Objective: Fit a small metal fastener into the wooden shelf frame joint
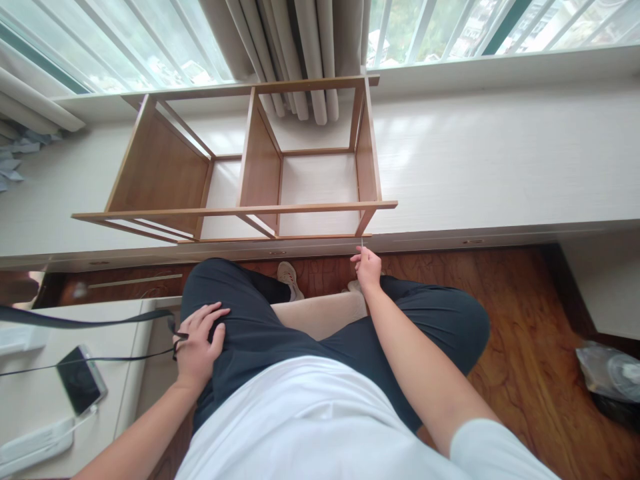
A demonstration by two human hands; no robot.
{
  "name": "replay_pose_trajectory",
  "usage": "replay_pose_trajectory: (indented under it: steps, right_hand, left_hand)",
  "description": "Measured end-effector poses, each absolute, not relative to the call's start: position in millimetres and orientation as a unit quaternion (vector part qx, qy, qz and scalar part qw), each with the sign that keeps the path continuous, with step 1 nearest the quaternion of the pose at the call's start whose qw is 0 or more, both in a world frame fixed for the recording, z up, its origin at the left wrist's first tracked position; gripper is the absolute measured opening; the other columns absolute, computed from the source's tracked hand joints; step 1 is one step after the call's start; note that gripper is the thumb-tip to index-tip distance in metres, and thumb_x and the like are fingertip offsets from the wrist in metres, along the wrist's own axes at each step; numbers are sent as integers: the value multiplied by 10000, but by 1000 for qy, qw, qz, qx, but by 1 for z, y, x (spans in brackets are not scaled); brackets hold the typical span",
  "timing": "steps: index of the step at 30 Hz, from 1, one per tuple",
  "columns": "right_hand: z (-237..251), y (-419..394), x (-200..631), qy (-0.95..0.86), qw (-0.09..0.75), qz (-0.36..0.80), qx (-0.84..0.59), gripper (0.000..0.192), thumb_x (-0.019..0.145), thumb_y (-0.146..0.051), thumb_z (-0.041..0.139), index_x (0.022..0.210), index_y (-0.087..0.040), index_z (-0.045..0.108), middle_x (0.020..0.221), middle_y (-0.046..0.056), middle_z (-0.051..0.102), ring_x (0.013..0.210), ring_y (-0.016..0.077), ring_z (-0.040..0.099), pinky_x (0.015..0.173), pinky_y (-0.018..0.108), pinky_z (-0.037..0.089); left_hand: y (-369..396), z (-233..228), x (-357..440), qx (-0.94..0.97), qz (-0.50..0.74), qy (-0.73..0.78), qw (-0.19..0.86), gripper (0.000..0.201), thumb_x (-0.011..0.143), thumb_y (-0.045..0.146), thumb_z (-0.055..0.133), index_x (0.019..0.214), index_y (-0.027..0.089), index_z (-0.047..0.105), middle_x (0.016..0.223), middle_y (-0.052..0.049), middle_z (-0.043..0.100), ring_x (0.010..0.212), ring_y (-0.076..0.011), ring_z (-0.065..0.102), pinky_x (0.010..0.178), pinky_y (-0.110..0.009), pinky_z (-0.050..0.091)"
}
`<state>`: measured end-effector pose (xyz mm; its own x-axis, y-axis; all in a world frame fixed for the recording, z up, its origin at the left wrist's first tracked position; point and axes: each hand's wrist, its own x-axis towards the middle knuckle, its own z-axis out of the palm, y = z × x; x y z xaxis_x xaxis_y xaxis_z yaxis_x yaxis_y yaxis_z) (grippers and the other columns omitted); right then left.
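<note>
A brown wooden shelf frame lies on its side on the white window ledge, its open bays facing up. At its near right corner, my right hand is closed in a pinch around a slim metal tool. Only a short shaft of that tool shows, touching or almost touching the lower rail; its exact kind cannot be made out. My left hand rests on my left thigh with fingers spread, holding nothing. A black strap passes beside its wrist.
On the left, a pale table bears a phone and a white power strip. Curtains hang behind the frame. A plastic bag stands on the wooden floor to the right. Drawer fronts run below the ledge.
</note>
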<state>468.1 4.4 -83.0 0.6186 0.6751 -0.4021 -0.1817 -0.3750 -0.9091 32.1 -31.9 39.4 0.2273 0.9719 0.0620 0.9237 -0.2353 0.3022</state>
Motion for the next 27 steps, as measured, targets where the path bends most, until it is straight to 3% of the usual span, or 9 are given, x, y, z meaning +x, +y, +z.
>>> replay_pose_trajectory:
  steps: [6,12,20,23,27]
  right_hand:
    - [-75,10,464,-76,597,457,-655,419,956,-536,549,999,-150,707,620,5,674,418,93,421,382,218,322]
    - [-65,10,469,-3,616,537,-576,350,990,-503,570,952,-176,690,644,11,664,452,98,443,425,222,360]
    - [-62,11,477,59,615,612,-494,301,1065,-395,459,910,-218,647,643,-18,564,498,122,414,479,232,370]
    - [-62,11,476,58,613,614,-494,346,1076,-465,430,918,-238,638,657,-17,557,504,138,403,485,249,364]
    - [-61,10,474,80,625,620,-468,539,1087,-571,244,872,-248,619,674,11,558,523,165,409,499,283,367]
  left_hand:
    - [-32,40,34,776,122,610,106,346,987,418,454,1153,259,713,1323,-86,697,1322,-307,574,1194,-527,379]
    - [-32,41,34,776,123,610,103,344,988,425,451,1142,261,712,1314,-85,702,1316,-306,578,1192,-521,382]
    - [-32,42,35,774,122,612,104,352,993,438,441,1139,261,709,1316,-79,703,1315,-303,580,1191,-518,386]
    - [-32,42,36,772,125,614,104,355,992,440,439,1138,263,710,1303,-80,706,1308,-303,585,1187,-520,389]
    - [-32,42,36,765,121,622,110,344,981,432,450,1133,271,713,1312,-71,705,1322,-296,577,1199,-512,375]
